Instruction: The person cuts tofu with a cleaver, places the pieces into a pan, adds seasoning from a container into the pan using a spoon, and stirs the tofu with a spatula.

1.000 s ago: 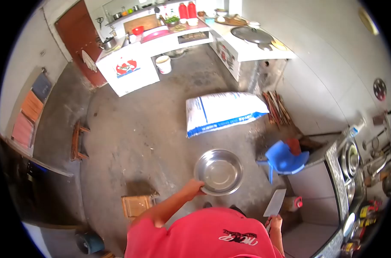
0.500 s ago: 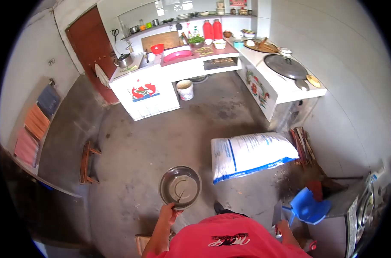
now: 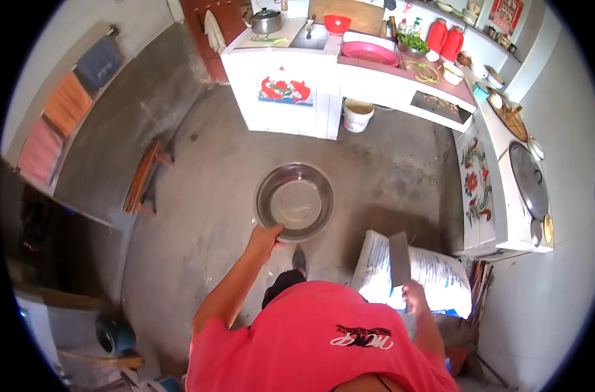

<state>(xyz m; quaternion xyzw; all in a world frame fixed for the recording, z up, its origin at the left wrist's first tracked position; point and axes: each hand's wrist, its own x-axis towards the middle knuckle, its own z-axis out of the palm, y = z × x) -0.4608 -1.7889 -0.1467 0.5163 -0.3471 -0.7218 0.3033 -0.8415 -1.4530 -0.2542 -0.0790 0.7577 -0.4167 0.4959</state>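
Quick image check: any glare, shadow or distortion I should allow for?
Head view: fisheye distortion bends the outer lines, corners black; head view: the white sack looks washed out in places, with a dark shadow on the floor just beyond it; head view: the metal basin and cleaver read clearly.

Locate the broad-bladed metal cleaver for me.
In the head view, right of centre, the broad-bladed metal cleaver is in the person's right hand, its blade seen mostly against the large white plastic sack.
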